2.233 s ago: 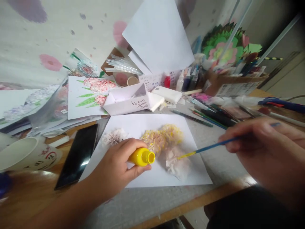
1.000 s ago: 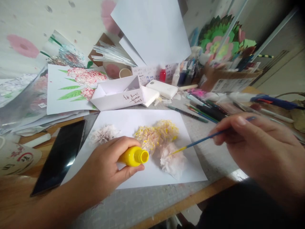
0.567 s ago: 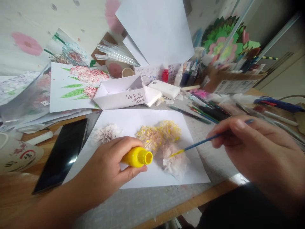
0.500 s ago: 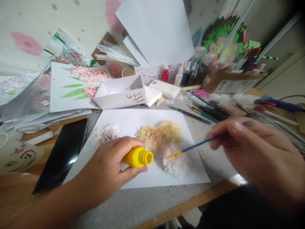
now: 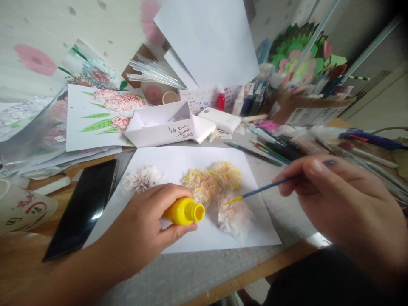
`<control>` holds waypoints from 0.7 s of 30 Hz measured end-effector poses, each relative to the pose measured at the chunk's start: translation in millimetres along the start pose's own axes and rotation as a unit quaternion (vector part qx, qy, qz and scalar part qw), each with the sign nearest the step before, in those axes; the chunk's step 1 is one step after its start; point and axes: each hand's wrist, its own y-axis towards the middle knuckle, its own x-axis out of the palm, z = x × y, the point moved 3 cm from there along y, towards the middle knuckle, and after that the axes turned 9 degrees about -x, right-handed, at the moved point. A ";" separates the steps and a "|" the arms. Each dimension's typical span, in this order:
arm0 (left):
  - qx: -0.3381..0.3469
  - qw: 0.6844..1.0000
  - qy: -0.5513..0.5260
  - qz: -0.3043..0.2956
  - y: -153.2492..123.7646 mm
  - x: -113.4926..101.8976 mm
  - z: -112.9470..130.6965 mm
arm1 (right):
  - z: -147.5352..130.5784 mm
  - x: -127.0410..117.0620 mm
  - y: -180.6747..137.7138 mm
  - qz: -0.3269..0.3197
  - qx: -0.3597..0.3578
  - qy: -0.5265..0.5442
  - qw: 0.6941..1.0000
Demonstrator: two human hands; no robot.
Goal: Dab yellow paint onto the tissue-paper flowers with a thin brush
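Currently:
left hand: wrapped around yellow paint bottle, uncapped mouth facing right, over white sheet
right hand: pinching blue brush
brush tip: yellow, touching pale tissue flower
phone: left of sheet

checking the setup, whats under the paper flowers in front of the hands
The paper flowers lie on a white sheet on a grey mat. What the sheet covers is hidden.

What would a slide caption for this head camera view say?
Left hand holds an open yellow bottle; right hand touches a yellow-tipped brush to a paper flower.
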 end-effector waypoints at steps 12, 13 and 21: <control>0.009 1.000 -0.001 0.001 -0.3 -0.3 0.3 | 4.3 -4.0 2.3 0.023 -0.001 0.008 1.000; 0.007 1.000 0.000 0.000 -0.3 -0.1 -0.2 | 3.0 -3.5 1.8 0.016 0.000 0.006 1.000; 0.004 1.000 0.004 -0.004 -1.7 0.2 -2.3 | 3.2 -4.8 1.9 0.038 0.008 -0.003 0.999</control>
